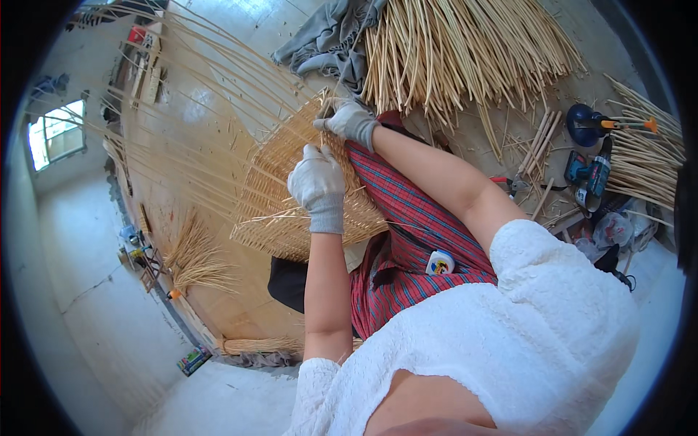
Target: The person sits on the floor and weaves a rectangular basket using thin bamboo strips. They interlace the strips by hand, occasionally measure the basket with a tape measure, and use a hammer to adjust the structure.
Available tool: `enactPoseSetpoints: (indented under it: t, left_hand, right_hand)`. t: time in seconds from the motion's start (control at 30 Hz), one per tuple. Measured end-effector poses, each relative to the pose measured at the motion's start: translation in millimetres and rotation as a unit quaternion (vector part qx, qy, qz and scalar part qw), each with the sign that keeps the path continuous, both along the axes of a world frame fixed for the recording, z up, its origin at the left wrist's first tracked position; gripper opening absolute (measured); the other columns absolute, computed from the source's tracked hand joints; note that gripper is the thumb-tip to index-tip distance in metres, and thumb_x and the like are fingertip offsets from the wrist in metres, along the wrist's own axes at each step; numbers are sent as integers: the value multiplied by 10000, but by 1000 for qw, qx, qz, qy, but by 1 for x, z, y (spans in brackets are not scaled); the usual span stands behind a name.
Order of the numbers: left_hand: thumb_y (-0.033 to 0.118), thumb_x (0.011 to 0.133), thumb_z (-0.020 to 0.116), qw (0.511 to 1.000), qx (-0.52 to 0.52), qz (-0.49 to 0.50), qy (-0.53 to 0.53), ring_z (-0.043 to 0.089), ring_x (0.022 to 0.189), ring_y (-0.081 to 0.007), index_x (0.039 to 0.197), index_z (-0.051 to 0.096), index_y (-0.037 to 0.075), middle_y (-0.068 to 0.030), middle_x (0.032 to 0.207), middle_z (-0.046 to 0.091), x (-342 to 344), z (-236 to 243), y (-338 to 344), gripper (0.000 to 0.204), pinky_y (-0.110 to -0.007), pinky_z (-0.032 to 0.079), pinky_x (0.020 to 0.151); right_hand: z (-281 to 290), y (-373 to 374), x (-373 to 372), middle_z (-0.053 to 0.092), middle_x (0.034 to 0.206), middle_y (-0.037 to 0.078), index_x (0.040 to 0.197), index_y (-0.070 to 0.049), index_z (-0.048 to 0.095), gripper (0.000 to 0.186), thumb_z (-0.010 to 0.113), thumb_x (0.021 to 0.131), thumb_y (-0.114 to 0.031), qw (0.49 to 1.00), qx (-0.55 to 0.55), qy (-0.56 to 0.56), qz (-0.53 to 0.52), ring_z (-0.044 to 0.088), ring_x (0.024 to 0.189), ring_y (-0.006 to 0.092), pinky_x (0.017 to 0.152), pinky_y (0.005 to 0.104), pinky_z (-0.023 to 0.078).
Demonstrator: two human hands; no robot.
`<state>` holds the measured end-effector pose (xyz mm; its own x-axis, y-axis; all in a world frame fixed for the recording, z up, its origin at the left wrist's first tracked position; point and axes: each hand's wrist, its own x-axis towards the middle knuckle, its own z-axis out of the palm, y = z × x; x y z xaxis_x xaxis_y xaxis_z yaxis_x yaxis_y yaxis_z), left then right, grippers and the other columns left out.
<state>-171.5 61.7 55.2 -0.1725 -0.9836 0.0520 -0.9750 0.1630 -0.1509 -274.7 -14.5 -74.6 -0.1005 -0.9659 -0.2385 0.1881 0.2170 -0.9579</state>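
A partly woven wicker basket (273, 163) of pale tan strands leans across my lap, with long unwoven stakes (196, 87) fanning out from it to the upper left. My left hand (318, 182), in a white knit glove with a grey cuff, is closed against the front of the weave; what its fingers pinch is hidden. At the upper right edge of the weave, my right hand (350, 120) in a matching glove has its fingers curled round the rim. A red plaid cloth (422, 218) covers my lap, and a small white round-edged tape measure (440, 263) lies on it.
A big bundle of wicker rods (465, 58) lies ahead beside a grey cloth (320, 40). To the right are a cordless drill (598, 174), red-handled pliers (515, 185), a dark blue round object (584, 125) and more rods (643, 171). Another bundle (193, 254) lies left on a board.
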Motion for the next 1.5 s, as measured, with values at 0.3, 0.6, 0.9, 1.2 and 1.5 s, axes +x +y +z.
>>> enactPoseSetpoints:
  t: [0.3, 0.6, 0.9, 1.2, 1.5]
  left_hand:
    - [383, 931, 580, 1000, -18, 7, 2, 669, 672, -385, 812, 656, 118, -173, 690, 670, -1, -7, 0, 300, -506, 495, 608]
    - [403, 935, 574, 1000, -12, -2, 16, 675, 700, -383, 810, 672, 130, -164, 709, 682, -2, -2, 1, 316, -500, 499, 622]
    - [404, 947, 562, 1000, -4, -3, 0, 687, 694, -380, 795, 652, 120, -169, 716, 695, -5, -2, -3, 334, -499, 513, 631]
    - [394, 900, 640, 998, 46, -22, -24, 708, 745, -345, 934, 616, 83, -167, 769, 715, 0, 7, 17, 313, -473, 496, 705]
    - [424, 852, 703, 995, 104, -2, 0, 712, 781, -344, 948, 637, 95, -163, 805, 724, 1, 24, 11, 349, -479, 525, 729]
  right_hand:
    - [68, 61, 2, 700, 1113, 116, 1093, -94, 695, 340, 567, 931, -364, 925, -60, 363, 93, 669, 1042, 289, 898, 397, 530]
    - [45, 65, 6, 708, 967, 184, 1001, -80, 689, 310, 519, 973, -338, 952, -118, 281, 33, 675, 938, 372, 815, 449, 534]
    - [43, 81, -4, 707, 1010, 152, 958, -56, 684, 264, 490, 995, -230, 910, -225, 346, 42, 681, 928, 341, 817, 417, 544]
    - [72, 22, -20, 710, 1127, 193, 1084, -67, 739, 471, 629, 861, -466, 952, -13, 269, 142, 673, 1041, 344, 926, 398, 523]
    - [94, 43, -32, 684, 1096, 262, 1128, 35, 661, 613, 600, 904, -532, 893, 21, 417, 168, 662, 1061, 387, 921, 429, 513]
